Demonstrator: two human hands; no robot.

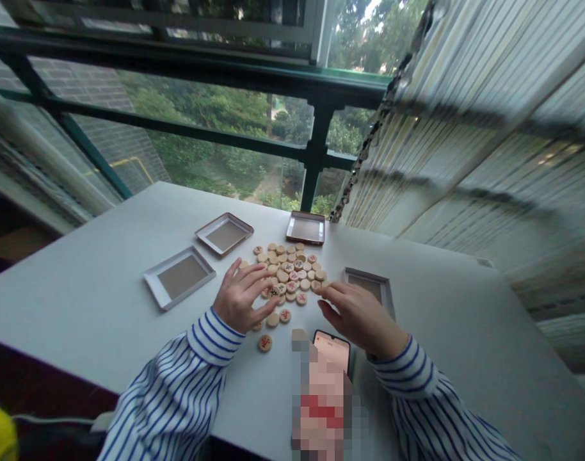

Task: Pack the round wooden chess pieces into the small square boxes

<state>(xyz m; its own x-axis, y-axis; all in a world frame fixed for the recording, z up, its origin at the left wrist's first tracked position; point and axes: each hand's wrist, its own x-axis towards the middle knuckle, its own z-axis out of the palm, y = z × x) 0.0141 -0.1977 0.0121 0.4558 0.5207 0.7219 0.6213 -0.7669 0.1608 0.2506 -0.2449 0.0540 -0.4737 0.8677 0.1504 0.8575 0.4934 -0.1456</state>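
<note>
Several round wooden Chinese chess pieces (pixel 294 276) lie in a loose pile on a white table, some with red or black characters and others blank side up. Over the pile's left side, my left hand (pixel 242 294) is open with its fingers spread, palm down. At the right edge, my right hand (pixel 357 314) has bent fingers and the thumb apart, its fingertips beside the nearest pieces; I see nothing held in it. One piece with a red character (pixel 264 344) lies apart from the pile, below my left hand.
Around the pile lie shallow box halves: a grey one (pixel 148 282) at left, a brown-edged one (pixel 201 232) behind it, another (pixel 305 241) at the back, and one (pixel 388 288) partly behind my right hand. A phone (pixel 331 346), partly blurred out, lies in front. Windows stand behind the table (pixel 95 294).
</note>
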